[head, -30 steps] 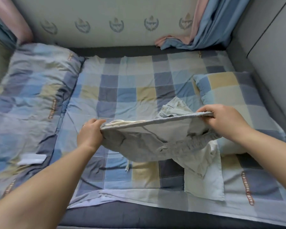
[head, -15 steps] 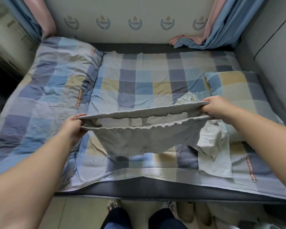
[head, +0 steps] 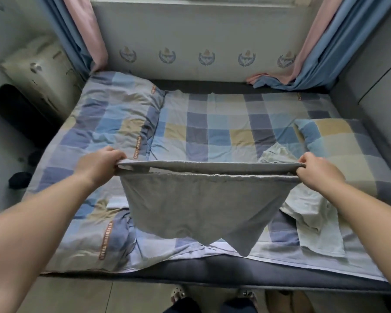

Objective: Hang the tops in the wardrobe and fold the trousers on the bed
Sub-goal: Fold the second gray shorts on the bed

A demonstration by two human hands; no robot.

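1. The left hand [head: 99,163] and the right hand [head: 314,170] each pinch one end of the waistband of the grey knit cotton shorts [head: 201,204], stretched taut above the checked blue-and-beige bed sheet [head: 224,123].
2. Risk: a loosened pinch drops one corner; the legs land twisted.
3. Risk: lowering rightward overlaps the crumpled pale cream garment [head: 312,206].

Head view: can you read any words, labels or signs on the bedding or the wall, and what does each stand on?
Orange strips on the quilt, at and: lettering too blurred to read.
Orange mark on the bed sheet, at: too small to read.
Blue crests on the wall panel, such as: emblems, no legible words.
White tag on the quilt: no readable text.
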